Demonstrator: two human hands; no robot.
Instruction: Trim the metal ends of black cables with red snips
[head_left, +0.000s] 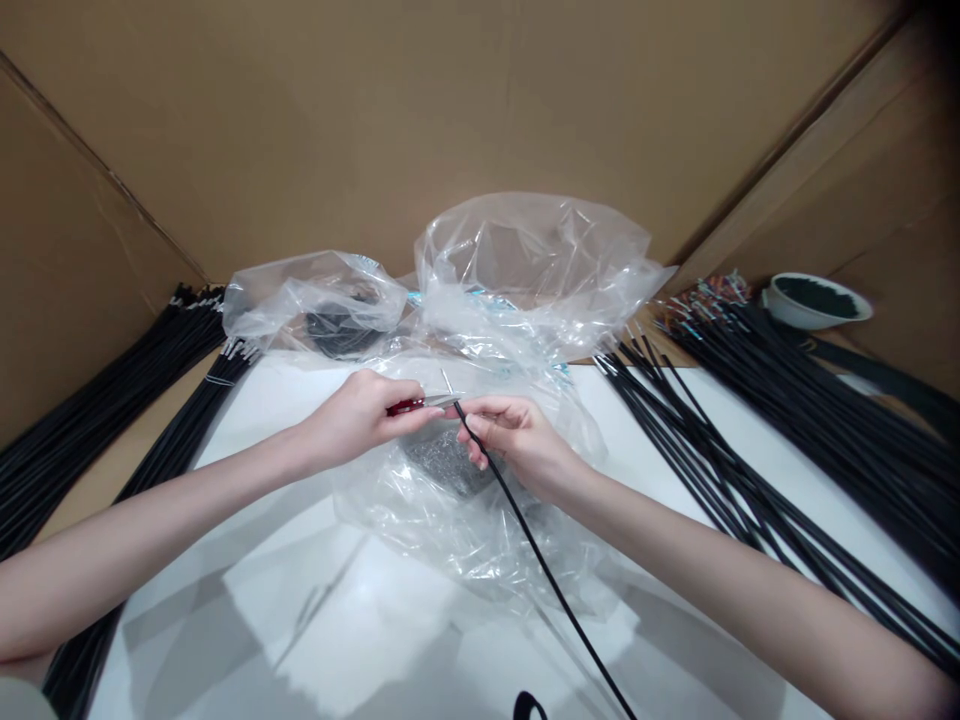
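Observation:
My left hand (361,410) is closed around a small red-handled cutting tool (406,406); its slim metal tip meets the cable near its end. Most of the tool's handle is hidden in my fingers. My right hand (517,432) pinches a black cable (541,560) just below that spot. The cable's thin, pale end sticks up past the tool, and its length runs down to the bottom edge. Beneath both hands lies an open clear plastic bag (420,515) with a mass of fine, greyish bits (450,462) inside.
Bundled black cables (176,430) lie on the left, with more loose cables (697,450) and a thick bundle (825,430) on the right. Crumpled plastic bags (525,265) stand at the back, one around a dark coil (345,325). A white bowl (817,300) sits far right. Cardboard walls (480,110) enclose the table.

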